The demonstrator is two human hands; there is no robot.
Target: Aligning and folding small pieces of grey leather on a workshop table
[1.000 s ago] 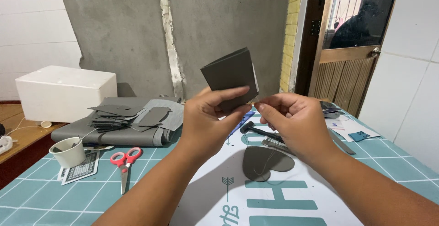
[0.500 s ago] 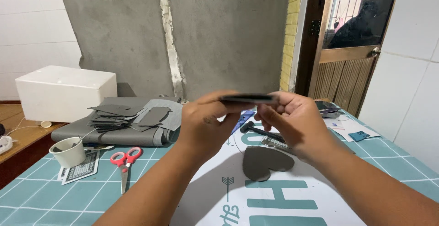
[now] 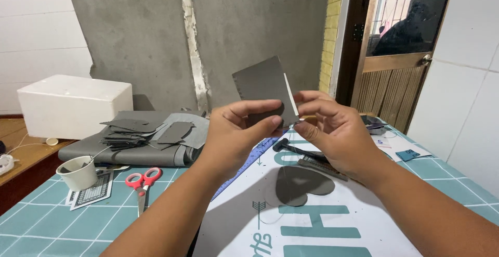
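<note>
A big table (image 3: 41, 220) with a blue-green tiled top fills the bottom of the view, and a white sheet with big blue-green letters (image 3: 322, 231) lies on it. At the back left sits a white foam box (image 3: 73, 106). In front of the box is a roll of grey material (image 3: 130, 153) with a pile of cut grey pieces (image 3: 150, 131) on top. Closer in are a white paper cup (image 3: 78, 173), red scissors (image 3: 143, 181) and a rounded grey cutout (image 3: 301, 184) lying flat on the white sheet. Up in the air, over the middle of the table, is the grey piece (image 3: 265, 88), a small folded card-like bit with a thin white edge on its right side. The left hand (image 3: 236, 132) pinches its bottom edge between thumb and first finger. The right hand (image 3: 332, 129) pinches the lower right corner with its fingertips (image 3: 306, 124), right beside the left thumb. Both hands are closed on the piece. The piece looks very light and thin. It stands straight up without flopping, so it is probably a bit stiff, like thick felt or soft leather. It looks rough, not slippery, and not easy to break. The bottom edge, where the hands already are, seems a good place to hold it, and a soft pinch should be enough.
</note>
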